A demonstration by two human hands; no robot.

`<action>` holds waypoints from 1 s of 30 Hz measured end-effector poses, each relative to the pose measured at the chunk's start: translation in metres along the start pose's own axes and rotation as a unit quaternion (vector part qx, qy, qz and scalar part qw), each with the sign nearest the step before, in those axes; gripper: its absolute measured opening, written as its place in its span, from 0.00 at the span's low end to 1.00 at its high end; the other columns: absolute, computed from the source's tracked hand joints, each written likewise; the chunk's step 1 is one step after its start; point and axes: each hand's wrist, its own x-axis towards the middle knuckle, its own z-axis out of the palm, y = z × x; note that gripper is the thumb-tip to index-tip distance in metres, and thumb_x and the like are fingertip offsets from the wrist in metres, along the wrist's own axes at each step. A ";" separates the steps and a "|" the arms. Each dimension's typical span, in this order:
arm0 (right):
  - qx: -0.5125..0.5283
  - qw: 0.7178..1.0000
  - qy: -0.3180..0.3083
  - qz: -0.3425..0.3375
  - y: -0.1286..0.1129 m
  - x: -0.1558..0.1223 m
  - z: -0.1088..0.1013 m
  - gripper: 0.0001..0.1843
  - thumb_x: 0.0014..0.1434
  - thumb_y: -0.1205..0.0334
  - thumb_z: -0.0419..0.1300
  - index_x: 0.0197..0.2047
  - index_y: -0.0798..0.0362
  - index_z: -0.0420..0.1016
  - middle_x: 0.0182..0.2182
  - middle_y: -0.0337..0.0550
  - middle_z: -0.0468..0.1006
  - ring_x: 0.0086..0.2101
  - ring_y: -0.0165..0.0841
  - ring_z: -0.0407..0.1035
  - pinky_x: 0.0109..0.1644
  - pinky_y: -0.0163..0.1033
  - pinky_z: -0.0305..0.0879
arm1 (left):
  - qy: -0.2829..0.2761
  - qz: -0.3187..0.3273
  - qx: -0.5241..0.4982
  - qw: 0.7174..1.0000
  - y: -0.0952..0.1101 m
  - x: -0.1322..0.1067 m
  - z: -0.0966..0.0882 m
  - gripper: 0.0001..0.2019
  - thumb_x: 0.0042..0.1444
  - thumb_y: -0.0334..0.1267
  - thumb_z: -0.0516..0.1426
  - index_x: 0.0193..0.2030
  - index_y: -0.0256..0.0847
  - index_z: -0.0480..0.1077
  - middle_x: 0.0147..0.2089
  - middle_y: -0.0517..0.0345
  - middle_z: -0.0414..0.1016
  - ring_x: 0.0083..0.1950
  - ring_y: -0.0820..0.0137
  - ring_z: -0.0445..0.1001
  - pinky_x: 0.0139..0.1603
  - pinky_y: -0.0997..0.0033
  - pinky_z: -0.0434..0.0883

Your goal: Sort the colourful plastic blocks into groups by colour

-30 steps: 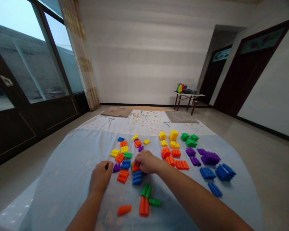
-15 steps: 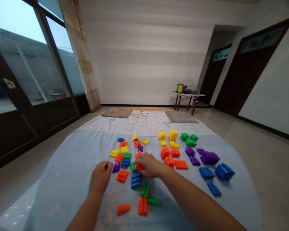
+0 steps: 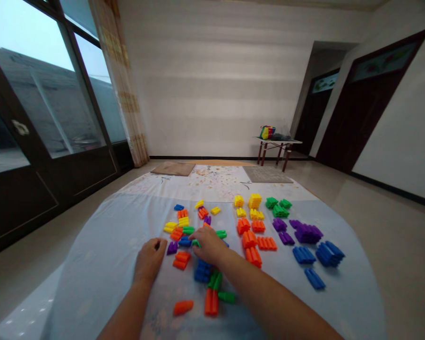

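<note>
My left hand (image 3: 150,257) rests on the cloth at the left of the loose blocks, its fingers curled into a loose fist. A purple block (image 3: 172,248) lies just beside it. My right hand (image 3: 208,244) reaches across the pile with fingers bent down around a green block (image 3: 196,243); its fingertips are partly hidden. Close by are a blue block (image 3: 185,242), an orange block (image 3: 182,260) and a larger blue block (image 3: 202,271) below the palm. Nearer me lie green tubes (image 3: 214,280) touching orange tubes (image 3: 211,302), and a single orange tube (image 3: 183,307).
Blocks grouped by colour lie to the right: yellow (image 3: 255,201), green (image 3: 280,210), orange (image 3: 267,243), purple (image 3: 308,232) and blue (image 3: 330,254). Two mats (image 3: 173,168) lie at the far edge of the cloth-covered table (image 3: 92,264). Behind stands a small table (image 3: 281,140).
My right hand has shifted left over the green block. An orange block under it no longer shows, and more orange is visible beside the right forearm. The left hand stays put.
</note>
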 end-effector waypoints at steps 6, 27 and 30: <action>-0.046 0.999 -0.012 0.025 -0.011 0.017 0.014 0.13 0.55 0.61 0.59 0.45 0.50 0.75 0.43 0.47 0.78 0.46 0.41 0.68 0.50 0.45 0.61 | -0.015 -0.006 0.001 1.000 -0.001 0.002 -0.002 0.19 0.52 0.51 0.47 0.33 0.40 0.73 0.36 0.51 0.76 0.39 0.63 0.71 0.38 0.68 0.64; 0.458 0.851 0.213 0.142 0.025 -0.047 0.006 0.20 0.56 0.60 0.53 0.51 0.59 0.69 0.29 0.40 0.74 0.30 0.30 0.69 0.35 0.35 0.65 | -0.004 -0.012 0.010 1.000 0.006 -0.002 -0.005 0.19 0.52 0.51 0.47 0.31 0.41 0.72 0.34 0.51 0.76 0.37 0.63 0.71 0.36 0.69 0.63; 0.483 0.843 0.199 0.125 0.028 -0.045 0.009 0.20 0.57 0.59 0.52 0.50 0.58 0.71 0.31 0.42 0.76 0.31 0.31 0.70 0.38 0.36 0.66 | -0.001 -0.011 0.011 1.000 0.006 -0.002 -0.005 0.19 0.52 0.50 0.47 0.31 0.41 0.72 0.35 0.50 0.76 0.38 0.63 0.71 0.37 0.69 0.64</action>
